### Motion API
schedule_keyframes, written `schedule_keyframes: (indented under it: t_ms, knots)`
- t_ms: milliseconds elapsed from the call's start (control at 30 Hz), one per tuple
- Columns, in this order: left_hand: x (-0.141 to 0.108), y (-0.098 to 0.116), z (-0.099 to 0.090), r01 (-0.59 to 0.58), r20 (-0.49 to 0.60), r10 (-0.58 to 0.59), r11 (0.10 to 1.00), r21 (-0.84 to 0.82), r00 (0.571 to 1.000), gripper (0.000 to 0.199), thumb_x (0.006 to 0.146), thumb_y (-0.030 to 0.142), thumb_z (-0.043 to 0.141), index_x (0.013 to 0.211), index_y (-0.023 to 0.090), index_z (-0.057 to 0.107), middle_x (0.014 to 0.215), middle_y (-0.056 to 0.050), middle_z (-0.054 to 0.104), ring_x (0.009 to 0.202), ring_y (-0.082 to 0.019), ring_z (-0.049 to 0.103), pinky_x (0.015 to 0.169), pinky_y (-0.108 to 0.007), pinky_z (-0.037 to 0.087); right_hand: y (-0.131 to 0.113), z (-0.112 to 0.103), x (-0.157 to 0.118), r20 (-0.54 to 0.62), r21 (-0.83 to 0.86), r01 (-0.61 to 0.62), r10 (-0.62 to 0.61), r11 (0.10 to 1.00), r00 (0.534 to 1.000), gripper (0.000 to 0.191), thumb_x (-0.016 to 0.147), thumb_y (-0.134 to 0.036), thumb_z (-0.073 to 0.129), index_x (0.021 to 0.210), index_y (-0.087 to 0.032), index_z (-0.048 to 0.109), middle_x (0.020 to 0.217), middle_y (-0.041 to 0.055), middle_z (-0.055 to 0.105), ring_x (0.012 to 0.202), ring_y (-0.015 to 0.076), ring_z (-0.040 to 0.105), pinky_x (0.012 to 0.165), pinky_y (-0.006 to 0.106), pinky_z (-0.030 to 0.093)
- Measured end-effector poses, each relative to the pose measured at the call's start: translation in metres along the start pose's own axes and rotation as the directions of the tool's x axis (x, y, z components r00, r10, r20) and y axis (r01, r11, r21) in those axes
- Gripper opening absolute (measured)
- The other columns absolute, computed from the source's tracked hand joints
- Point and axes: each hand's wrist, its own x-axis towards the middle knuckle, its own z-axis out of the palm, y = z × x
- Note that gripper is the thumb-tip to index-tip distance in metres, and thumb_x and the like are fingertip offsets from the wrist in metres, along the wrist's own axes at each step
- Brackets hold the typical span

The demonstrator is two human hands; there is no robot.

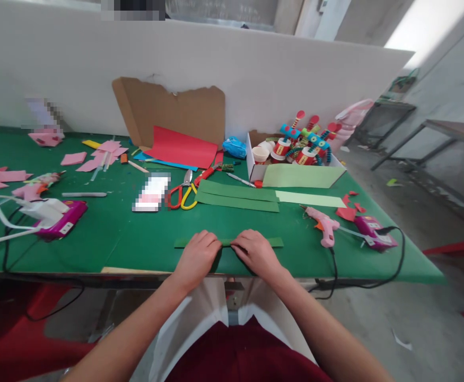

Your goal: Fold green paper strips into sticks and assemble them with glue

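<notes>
A narrow green paper strip [276, 242] lies crosswise near the table's front edge. My left hand [200, 253] is closed on it left of its middle, fingers bent over the paper. Just to the right, my right hand [255, 251] pinches the same strip, with a short stretch of it showing between the two hands. Both ends of the strip stick out past my hands. Beyond them lie wider dark green strips [237, 196] and a pale green strip [311, 199]. Scissors with red and yellow handles [184, 193] rest left of these.
On the right are a pink glue gun [325, 225] and a purple power box [375, 233]. Another purple box [62, 223] and glue gun [33, 188] stand left. Behind are red paper [184, 148] and a box of paper figures [303, 175]. The green table [136, 246] ends before my body.
</notes>
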Motion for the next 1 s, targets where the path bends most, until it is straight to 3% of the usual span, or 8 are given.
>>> schedule_keyframes:
  t_ms: [233, 433, 600, 1000]
  knots:
    - [0.013, -0.006, -0.008, 0.164, 0.075, -0.155, 0.975, -0.150, 0.985, 0.024, 0.093, 0.022, 0.045, 0.079, 0.016, 0.064, 0.080, -0.006, 0.061, 0.082, -0.019, 0.052, 0.077, -0.032, 0.043, -0.002, -0.009, 0.004, 0.011, 0.038, -0.224, 0.223, 0.974, 0.975, 0.020, 0.091, -0.028, 0.054, 0.081, -0.020, 0.069, 0.083, 0.0039, 0.069, 0.083, 0.0171, 0.058, 0.076, 0.030, 0.036]
    - [0.025, -0.013, -0.016, 0.217, 0.218, -0.179, 0.963, -0.162, 0.959, 0.017, 0.090, 0.022, 0.051, 0.076, 0.017, 0.061, 0.079, -0.004, 0.062, 0.079, -0.018, 0.054, 0.071, -0.030, 0.041, -0.004, -0.014, 0.009, 0.069, 0.030, -0.351, 0.348, 0.936, 0.935, 0.017, 0.086, -0.030, 0.062, 0.074, -0.019, 0.067, 0.079, 0.0025, 0.069, 0.081, 0.0176, 0.058, 0.075, 0.031, 0.034]
    - [0.030, -0.016, -0.021, 0.222, 0.296, -0.167, 0.961, -0.163, 0.940, 0.016, 0.089, 0.022, 0.051, 0.076, 0.017, 0.061, 0.078, -0.004, 0.063, 0.080, -0.018, 0.056, 0.069, -0.029, 0.040, -0.003, -0.016, 0.011, 0.088, 0.018, -0.342, 0.339, 0.939, 0.937, 0.018, 0.087, -0.030, 0.060, 0.074, -0.020, 0.065, 0.079, 0.0020, 0.069, 0.081, 0.0174, 0.059, 0.073, 0.030, 0.033]
    - [0.040, -0.014, -0.020, 0.185, 0.379, -0.164, 0.983, -0.020, 0.911, 0.017, 0.087, 0.021, 0.048, 0.076, 0.017, 0.060, 0.081, -0.008, 0.064, 0.079, -0.020, 0.059, 0.067, -0.030, 0.042, -0.009, -0.024, 0.019, 0.167, -0.219, -0.302, 0.341, 0.928, 0.925, 0.020, 0.091, -0.032, 0.054, 0.078, -0.018, 0.060, 0.083, 0.0065, 0.067, 0.082, 0.0210, 0.060, 0.069, 0.032, 0.030]
